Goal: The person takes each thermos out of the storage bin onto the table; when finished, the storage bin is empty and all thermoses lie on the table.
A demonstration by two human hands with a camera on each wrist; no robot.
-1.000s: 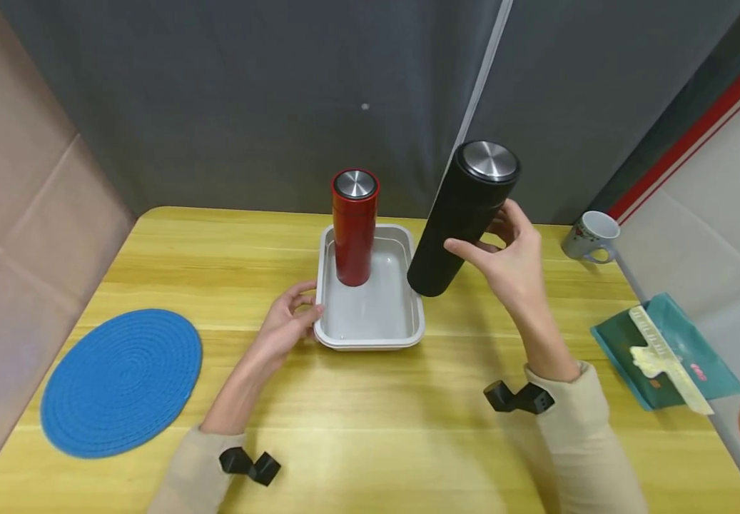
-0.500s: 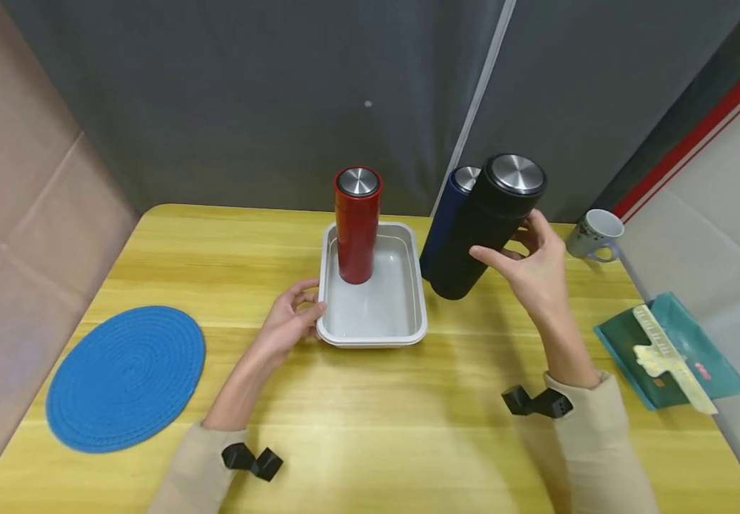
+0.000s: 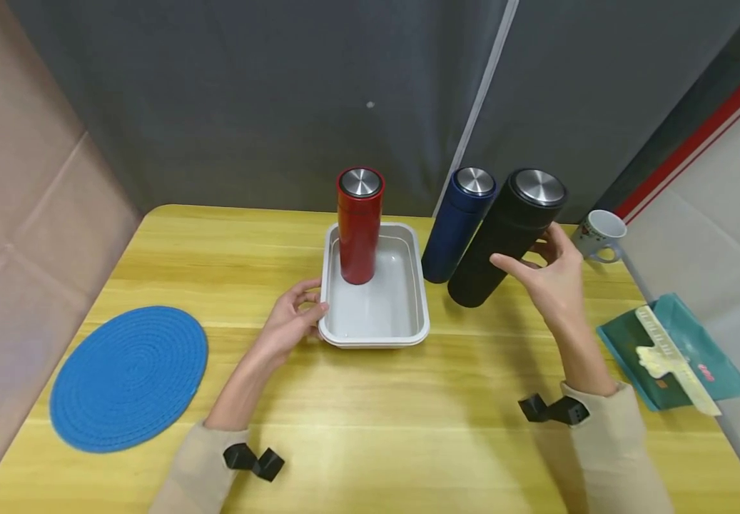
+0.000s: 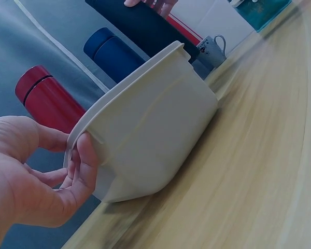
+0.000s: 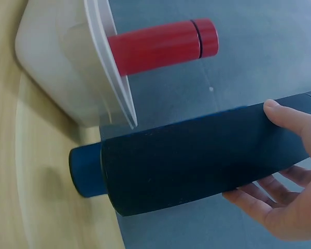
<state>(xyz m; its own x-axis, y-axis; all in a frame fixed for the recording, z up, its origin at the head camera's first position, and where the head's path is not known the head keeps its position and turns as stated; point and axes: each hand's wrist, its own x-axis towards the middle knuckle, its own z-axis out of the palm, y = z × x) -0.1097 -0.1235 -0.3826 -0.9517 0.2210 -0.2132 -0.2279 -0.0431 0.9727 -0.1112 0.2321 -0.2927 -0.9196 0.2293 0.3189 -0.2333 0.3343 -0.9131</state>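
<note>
White tray [image 3: 416,300] holds red flask [image 3: 360,225]; left hand [image 3: 287,323] grips its rim; right hand [image 3: 552,280] clasps black flask [image 3: 504,239].

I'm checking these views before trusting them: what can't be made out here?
- Black flask: whether its base rests on the table; head view leaves it unclear, and motion blurs the table in the right wrist view.
- Blue flask: mostly behind the black flask in the right wrist view.
- Mug: its print is too small in the head view.
- Right hand: its palm side faces away from the head camera.
</note>
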